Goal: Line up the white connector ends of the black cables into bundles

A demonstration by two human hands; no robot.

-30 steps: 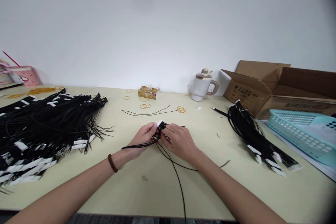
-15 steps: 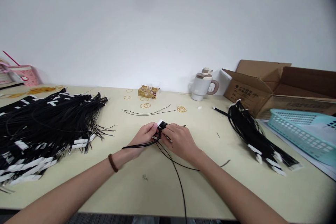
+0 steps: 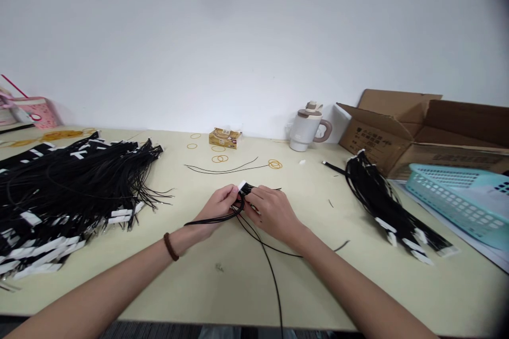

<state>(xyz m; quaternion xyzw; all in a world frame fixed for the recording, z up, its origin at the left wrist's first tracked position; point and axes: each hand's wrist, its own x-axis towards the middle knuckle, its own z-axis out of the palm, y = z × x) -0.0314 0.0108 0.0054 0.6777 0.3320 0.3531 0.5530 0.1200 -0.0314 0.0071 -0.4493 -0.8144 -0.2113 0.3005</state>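
Between my hands, over the middle of the table, is a black wire harness [image 3: 214, 219] with a white connector [image 3: 242, 186] at its upper end. My left hand [image 3: 218, 205] pinches it beside the connector, and several wires loop back over that wrist. My right hand [image 3: 272, 209] is closed on the wires just right of the connector; its fingertips are partly hidden. Loose black wires hang from under both hands, one running over the table's front edge.
Black wire harnesses [image 3: 79, 185] with white connectors are heaped at left. Another harness bundle [image 3: 376, 198] lies at right, near a cardboard box [image 3: 377, 140] and a turquoise basket [image 3: 449, 206]. Rubber bands [image 3: 274, 164], a tissue pack [image 3: 223, 138] and a tumbler [image 3: 303, 130] are toward the wall.
My hands keep the same hold on the wire harness, with hardly any motion. The view has shifted very slightly.
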